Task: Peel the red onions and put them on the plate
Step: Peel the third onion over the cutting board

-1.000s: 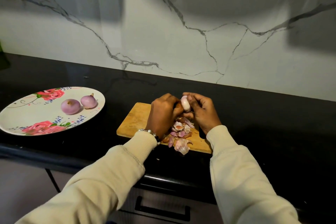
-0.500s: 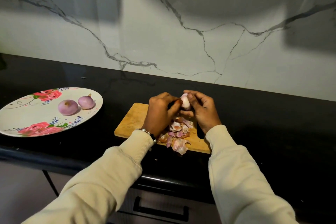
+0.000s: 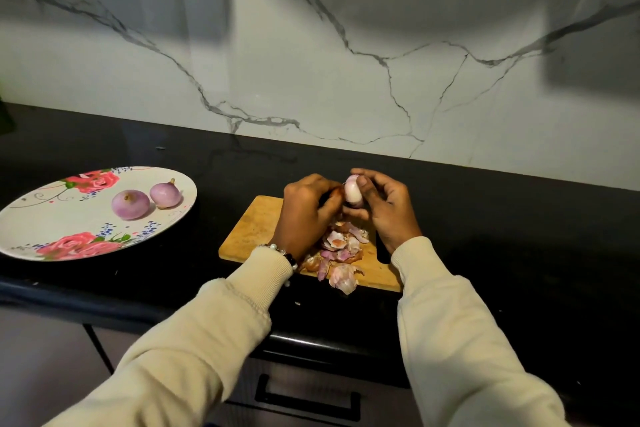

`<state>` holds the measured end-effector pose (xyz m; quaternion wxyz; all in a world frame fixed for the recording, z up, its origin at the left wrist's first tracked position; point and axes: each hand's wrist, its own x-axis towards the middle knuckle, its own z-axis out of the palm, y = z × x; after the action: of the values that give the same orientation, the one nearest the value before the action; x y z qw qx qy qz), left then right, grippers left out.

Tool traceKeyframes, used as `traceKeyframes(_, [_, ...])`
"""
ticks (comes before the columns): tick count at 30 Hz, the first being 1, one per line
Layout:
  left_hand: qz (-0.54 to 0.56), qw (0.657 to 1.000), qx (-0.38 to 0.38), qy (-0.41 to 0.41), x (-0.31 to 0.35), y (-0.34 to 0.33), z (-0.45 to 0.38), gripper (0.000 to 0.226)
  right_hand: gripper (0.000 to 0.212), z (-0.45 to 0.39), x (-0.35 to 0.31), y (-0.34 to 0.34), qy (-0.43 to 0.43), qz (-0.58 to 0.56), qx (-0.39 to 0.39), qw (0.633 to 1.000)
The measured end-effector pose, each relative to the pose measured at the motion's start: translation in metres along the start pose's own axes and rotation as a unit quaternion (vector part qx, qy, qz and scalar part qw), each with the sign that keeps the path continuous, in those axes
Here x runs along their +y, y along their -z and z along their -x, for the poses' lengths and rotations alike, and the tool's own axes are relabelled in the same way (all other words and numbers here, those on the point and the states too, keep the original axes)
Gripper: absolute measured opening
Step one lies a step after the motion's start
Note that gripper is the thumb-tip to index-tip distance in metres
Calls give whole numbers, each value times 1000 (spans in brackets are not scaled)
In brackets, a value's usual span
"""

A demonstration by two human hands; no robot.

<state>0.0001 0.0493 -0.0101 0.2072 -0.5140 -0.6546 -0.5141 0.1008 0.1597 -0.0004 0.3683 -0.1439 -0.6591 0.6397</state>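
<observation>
Right hand: the right hand [image 3: 388, 208] cups the onion [image 3: 353, 191] from the right above the far edge of the board [image 3: 252, 229], thumb under it and fingers curled over its top.
Left hand: the left hand [image 3: 306, 211] is curled against the onion's left side, fingertips pinching at its skin; what exactly they pinch is too small to tell.
Onion: held between both hands, pale and mostly bare of skin.
Change: compared with half a second ago, the hands sit in much the same place over the board and the left fingers are closer in on the onion; the peels and plate lie as before.
Hidden: the onion's right and lower sides are covered by the right hand; a dark object [image 3: 382, 250] beside the right wrist on the board is too dim to name.
Peels: a heap of peels [image 3: 341, 253] lies on the board's near right part, under and between the wrists, one piece hanging over the near edge.
Plate: a flowered plate [image 3: 52, 218] stands well left of the board, cut off at the left edge of the picture, with two peeled onions [image 3: 131, 204] side by side on its far right part.
Around: board and plate rest on a black counter [image 3: 502, 218]; a marbled wall [image 3: 346, 45] rises behind the board, a drawer handle [image 3: 306, 395] shows below it.
</observation>
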Motion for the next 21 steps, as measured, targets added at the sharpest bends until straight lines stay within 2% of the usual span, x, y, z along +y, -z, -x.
traceKeyframes(11, [-56, 995, -62, -45, -4, 4, 0, 17, 22, -2, 4, 2, 0, 57, -20, 998])
traceKeyframes(17, [-66, 996, -47, -43, -6, 4, 0, 10, 27, -1, 5, 1, 10, 73, -30, 997])
traceKeyframes(21, [-53, 998, -29, -18, -5, 2, 0, 8, 26, -1, 5, 1, -2, 41, -31, 999])
